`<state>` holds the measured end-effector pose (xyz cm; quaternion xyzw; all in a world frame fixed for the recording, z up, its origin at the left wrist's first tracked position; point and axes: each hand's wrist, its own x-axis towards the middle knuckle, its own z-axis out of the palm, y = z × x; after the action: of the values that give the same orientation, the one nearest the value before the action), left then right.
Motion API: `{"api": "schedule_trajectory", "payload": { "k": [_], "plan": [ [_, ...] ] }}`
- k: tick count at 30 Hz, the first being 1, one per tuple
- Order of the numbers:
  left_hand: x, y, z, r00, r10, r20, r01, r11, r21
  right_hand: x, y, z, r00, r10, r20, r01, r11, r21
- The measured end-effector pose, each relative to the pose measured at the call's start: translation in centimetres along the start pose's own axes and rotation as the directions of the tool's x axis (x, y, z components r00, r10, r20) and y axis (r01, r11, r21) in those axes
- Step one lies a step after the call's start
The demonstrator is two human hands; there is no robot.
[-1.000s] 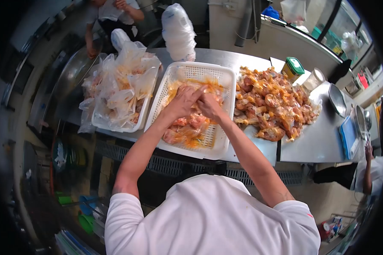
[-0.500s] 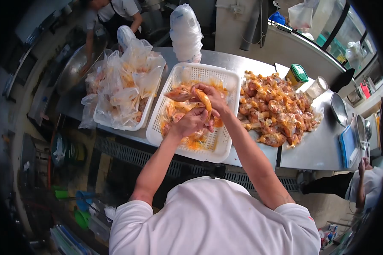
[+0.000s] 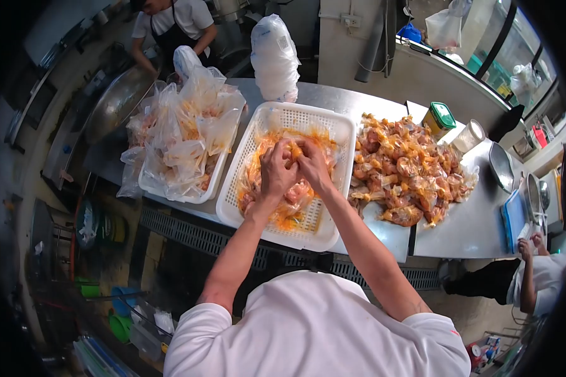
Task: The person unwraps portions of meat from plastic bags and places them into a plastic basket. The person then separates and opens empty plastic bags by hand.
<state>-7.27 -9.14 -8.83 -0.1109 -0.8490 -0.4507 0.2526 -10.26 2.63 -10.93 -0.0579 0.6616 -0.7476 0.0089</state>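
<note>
A white perforated basket (image 3: 237, 188) sits on the table in front of me, with orange-stained plastic and marinated raw meat inside. Over its middle, my left hand (image 3: 277, 169) and my right hand (image 3: 314, 164) meet side by side, fingers bent and closed. Both grip the orange-smeared top of a clear plastic bag of meat (image 3: 297, 192), whose pinkish contents show just below my hands. Some of my fingertips are hidden behind the knuckles. To the right lies a large pile of small knotted bags of orange meat (image 3: 409, 166).
A white tray (image 3: 188, 196) heaped with clear bags stands left. Behind the basket rises a wrapped white stack (image 3: 275, 60). A green-lidded tub (image 3: 441, 116) and a clear container (image 3: 468, 136) sit back right. One person (image 3: 176, 28) works back left; another (image 3: 538, 276) stands at right.
My hands have come down from holding a twisted, stretched bag sideways to pinching the bag's top together, its filled part now below them. The person at back left has come further into view.
</note>
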Motion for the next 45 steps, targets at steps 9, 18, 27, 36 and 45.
{"api": "schedule_trajectory", "payload": {
  "k": [9,18,27,36,45],
  "plan": [
    [1.2,-4.7,2.0,0.959,-0.245,0.142,0.282,0.800,-0.530,-1.3,0.4,-3.7,0.984,0.146,0.099,-0.138,0.987,-0.087],
    [0.0,-5.6,2.9,0.976,-0.165,0.143,0.204,0.926,-0.317,-2.1,1.6,-4.7,0.988,0.093,0.120,-0.051,0.949,-0.312],
    [1.8,-2.0,0.1,0.939,0.067,0.338,-0.041,0.996,-0.083,-2.3,0.3,-2.7,0.980,-0.137,0.146,0.171,0.952,-0.256],
    [3.4,-1.1,-4.2,0.819,-0.028,0.573,0.039,0.999,-0.007,0.4,2.7,-1.2,0.925,0.038,0.379,-0.004,0.996,-0.089],
    [1.6,-5.3,-7.6,0.629,-0.145,0.764,-0.018,0.979,0.201,-0.4,2.8,-1.9,0.901,-0.315,0.298,0.429,0.543,-0.722]
  ]
}}
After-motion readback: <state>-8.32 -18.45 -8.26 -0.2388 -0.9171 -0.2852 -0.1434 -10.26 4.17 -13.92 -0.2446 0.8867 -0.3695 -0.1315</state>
